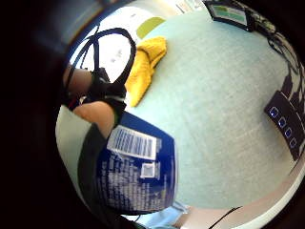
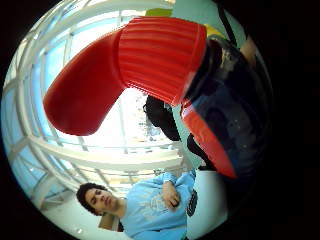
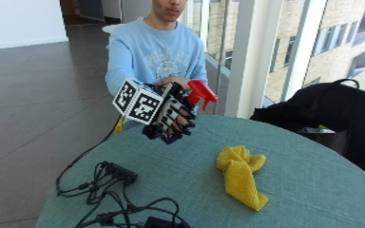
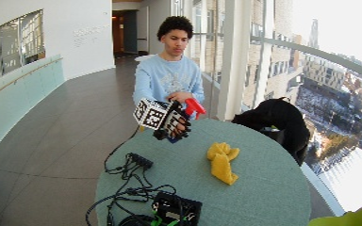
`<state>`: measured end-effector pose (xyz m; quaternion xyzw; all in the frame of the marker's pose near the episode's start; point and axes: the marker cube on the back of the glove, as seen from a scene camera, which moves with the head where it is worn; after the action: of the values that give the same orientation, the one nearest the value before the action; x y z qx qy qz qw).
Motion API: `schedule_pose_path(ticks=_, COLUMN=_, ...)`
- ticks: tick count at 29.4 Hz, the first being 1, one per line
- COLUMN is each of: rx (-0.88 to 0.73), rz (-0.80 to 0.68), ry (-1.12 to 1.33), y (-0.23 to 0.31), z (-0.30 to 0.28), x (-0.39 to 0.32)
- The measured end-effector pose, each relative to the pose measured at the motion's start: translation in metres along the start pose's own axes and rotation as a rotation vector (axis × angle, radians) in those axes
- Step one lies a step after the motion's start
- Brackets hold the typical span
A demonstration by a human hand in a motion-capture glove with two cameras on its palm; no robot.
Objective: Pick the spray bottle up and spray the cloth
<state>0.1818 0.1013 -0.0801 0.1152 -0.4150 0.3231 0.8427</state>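
Outside view: right hand [image 3: 170, 114] grip clamped on spray bottle [image 3: 198, 95]; label text [image 1: 132, 142] seemingly unreadable.

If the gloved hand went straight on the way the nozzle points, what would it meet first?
Probably nothing: the hand holds the bottle above the table, nozzle aimed over the cloth. Depth is unclear.

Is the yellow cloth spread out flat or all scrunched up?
Scrunched up. The yellow cloth lies in a bunched, folded heap on the table, not spread flat.
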Motion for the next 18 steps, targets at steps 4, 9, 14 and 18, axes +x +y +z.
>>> schedule_pose_path(ticks=4, rx=-0.025, rz=0.021, ry=0.025, y=-0.002, z=0.004, x=-0.006)
schedule_pose_path(ticks=9, rx=-0.056, rz=0.043, ry=0.02, y=-0.004, z=0.01, x=-0.008)
schedule_pose_path(ticks=14, rx=-0.075, rz=0.051, ry=0.042, y=-0.004, z=0.017, x=-0.008)
schedule_pose_path(ticks=18, rx=-0.096, rz=0.066, ry=0.054, y=-0.004, z=0.021, x=-0.007)
